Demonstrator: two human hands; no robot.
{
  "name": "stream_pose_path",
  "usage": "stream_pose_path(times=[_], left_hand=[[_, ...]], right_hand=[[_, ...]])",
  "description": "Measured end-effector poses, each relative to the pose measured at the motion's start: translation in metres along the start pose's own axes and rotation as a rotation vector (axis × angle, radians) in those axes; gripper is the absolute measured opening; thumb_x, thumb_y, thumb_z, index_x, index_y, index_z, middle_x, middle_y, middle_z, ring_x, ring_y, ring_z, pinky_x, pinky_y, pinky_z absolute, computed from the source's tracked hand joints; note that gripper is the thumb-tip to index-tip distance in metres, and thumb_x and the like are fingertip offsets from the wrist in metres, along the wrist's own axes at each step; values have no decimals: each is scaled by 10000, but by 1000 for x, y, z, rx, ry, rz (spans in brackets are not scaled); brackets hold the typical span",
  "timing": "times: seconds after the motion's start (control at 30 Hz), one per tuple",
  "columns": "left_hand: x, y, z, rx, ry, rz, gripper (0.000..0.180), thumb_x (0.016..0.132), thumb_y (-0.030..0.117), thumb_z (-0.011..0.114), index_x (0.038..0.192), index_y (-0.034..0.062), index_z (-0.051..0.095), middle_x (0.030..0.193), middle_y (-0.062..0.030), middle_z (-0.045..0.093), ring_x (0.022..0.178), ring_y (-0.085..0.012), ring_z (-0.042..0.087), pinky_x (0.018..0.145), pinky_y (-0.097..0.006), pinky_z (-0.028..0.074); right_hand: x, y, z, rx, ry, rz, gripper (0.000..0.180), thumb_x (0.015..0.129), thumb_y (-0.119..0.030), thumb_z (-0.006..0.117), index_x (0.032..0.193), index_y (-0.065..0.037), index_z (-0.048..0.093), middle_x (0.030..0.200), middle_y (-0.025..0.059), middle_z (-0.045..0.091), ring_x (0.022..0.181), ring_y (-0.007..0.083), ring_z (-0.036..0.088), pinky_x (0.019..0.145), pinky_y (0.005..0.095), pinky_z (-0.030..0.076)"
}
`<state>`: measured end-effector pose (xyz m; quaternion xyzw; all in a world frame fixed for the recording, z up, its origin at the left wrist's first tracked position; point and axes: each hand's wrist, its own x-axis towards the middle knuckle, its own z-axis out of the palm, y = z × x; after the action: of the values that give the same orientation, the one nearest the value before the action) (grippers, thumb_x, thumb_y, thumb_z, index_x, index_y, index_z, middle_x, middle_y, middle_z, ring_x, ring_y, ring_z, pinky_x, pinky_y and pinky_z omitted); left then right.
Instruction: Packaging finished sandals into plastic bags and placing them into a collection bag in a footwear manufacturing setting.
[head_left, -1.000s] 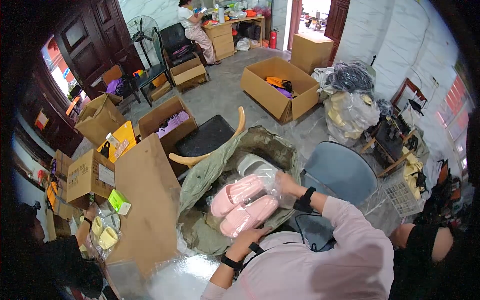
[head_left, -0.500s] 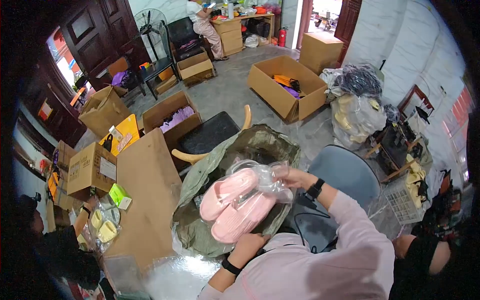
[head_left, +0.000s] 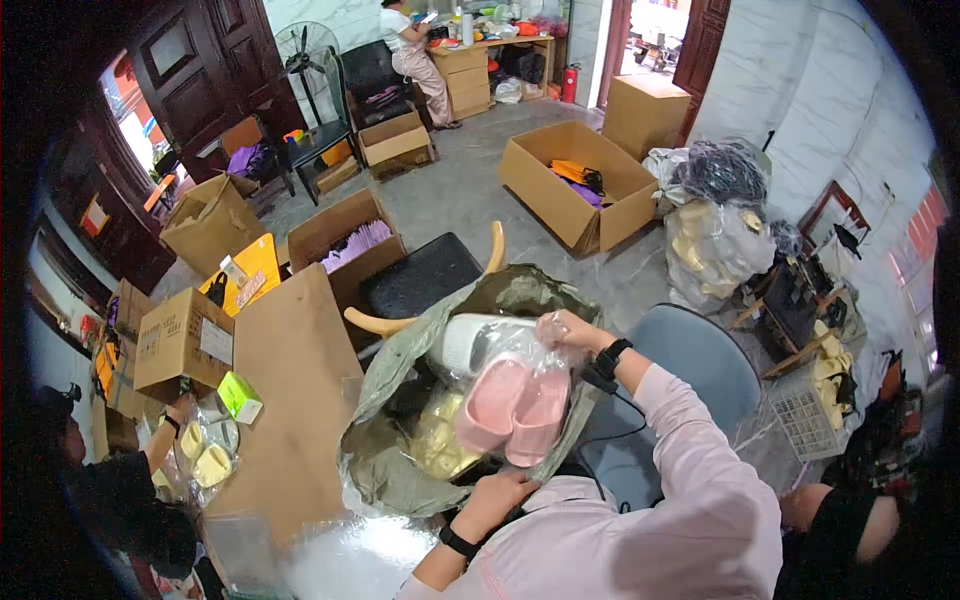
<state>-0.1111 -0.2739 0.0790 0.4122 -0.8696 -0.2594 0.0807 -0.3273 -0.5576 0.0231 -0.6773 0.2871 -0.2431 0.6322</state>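
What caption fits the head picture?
Right hand lifts bagged pink slippers over a green sack; left hand steadies it.

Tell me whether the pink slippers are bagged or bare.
Bagged: the pink slippers sit inside a clear plastic bag, whose top the right hand grips.

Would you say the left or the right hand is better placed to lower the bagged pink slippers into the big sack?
Probably the right hand: it grips the clear bag with the pink slippers above the green sack. The left hand rests at the sack's near edge.
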Motion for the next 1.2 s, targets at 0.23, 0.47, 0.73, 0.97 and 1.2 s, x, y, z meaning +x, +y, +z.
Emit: stream_pose_path(times=[0.23,0.47,0.73,0.97,1.2], left_hand=[[9,0,-3,45,24,79,295,763,128,507,1034,155,621,879,-31,599,797,-221,601,637,-331,493],[4,-9,-29,24,43,-71,383,670,47,557,1036,143,623,861,-54,605,802,-262,589,656,-363,490],[12,-14,-11,-18,169,-144,319,719,90,538,1022,148,618,827,-60,597,781,-258,591,634,-359,490],[0,-23,7,-69,407,-322,261,704,130,575,961,138,622,808,-59,595,781,-257,597,638,-367,482],[14,-19,13,4,560,-507,63,661,139,601,656,76,600,646,-101,595,655,-295,608,563,-401,481]], right_hand=[[39,29,24,-734,25,-218,81,700,-82,546,721,-16,588,771,125,603,661,306,563,558,359,445],[56,10,70,-895,-504,-50,49,588,-70,556,575,-29,532,596,139,555,524,321,530,483,447,363],[39,36,85,-1311,-808,14,209,594,-172,638,756,-43,669,730,172,637,668,348,612,576,416,476],[83,-102,167,-911,-1327,-60,287,630,-152,587,896,-83,670,754,162,629,693,318,600,621,376,463],[170,45,146,-1313,-1543,-333,229,676,-219,661,717,3,621,692,133,611,648,264,565,572,369,426]])
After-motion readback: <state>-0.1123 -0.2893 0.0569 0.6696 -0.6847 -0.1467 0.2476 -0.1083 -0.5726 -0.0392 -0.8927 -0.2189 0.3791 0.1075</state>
